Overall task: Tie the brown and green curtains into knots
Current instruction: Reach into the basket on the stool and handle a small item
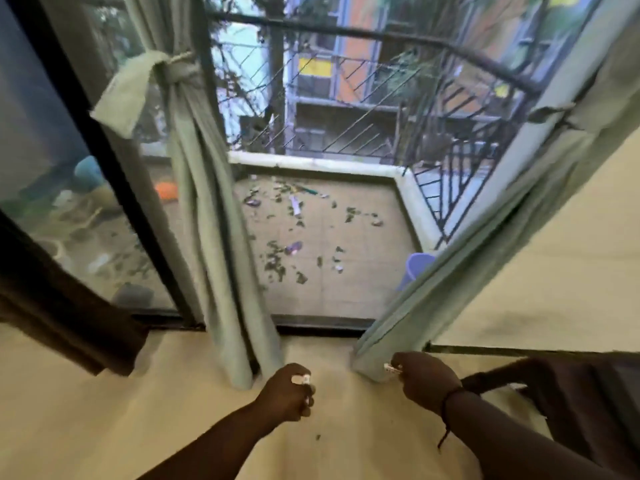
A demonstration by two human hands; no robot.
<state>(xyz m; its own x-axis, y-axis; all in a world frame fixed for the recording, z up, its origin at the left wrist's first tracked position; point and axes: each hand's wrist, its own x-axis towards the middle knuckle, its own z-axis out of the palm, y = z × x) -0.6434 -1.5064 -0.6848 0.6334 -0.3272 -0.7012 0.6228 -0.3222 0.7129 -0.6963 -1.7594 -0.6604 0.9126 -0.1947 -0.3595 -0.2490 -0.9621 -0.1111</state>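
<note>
The left green curtain [207, 209] hangs by the door frame with a knot [176, 72] tied high up. From the upper right, the right green curtain [460, 258] slants down to the floor. My right hand [426, 379] grips its lower end, thumb on the hem. My left hand [291, 393] hovers between the two green curtains, fingers curled into a fist with nothing in it. One brown curtain [62, 306] hangs at the lower left. Another brown curtain [581, 403] lies behind my right forearm.
The open sliding door leads onto a tiled balcony floor [329, 237] littered with leaves and scraps. A black railing [363, 109] closes it off, and a purple bucket [415, 268] stands at its right edge. A cream wall [554, 271] is on the right and a glass panel [69, 188] on the left.
</note>
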